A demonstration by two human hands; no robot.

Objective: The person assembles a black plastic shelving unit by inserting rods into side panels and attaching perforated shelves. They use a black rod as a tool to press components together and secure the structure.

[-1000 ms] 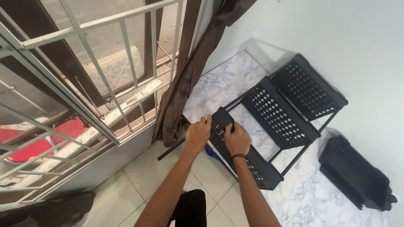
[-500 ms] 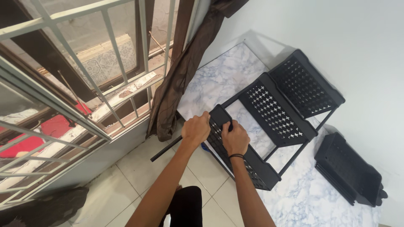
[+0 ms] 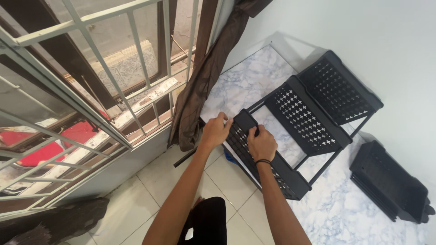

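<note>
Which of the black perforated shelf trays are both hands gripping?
The lowest tray, nearest the person; left hand and right hand grip its end. The two higher trays are untouched.

Black perforated tray [image 3: 268,156], lowest tier of three-tier rack [image 3: 318,113], tilted, long, on marble-pattern mat. My left hand [image 3: 215,131] on near end; right hand [image 3: 262,144] on top.

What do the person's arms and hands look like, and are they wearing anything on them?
Both arms are bare right up to the bottom edge of the picture, with no sleeves showing. The left hand has no glove, ring or band that can be seen. The right hand is also gloveless, but a thin black band circles its wrist. No watch shows.
</note>
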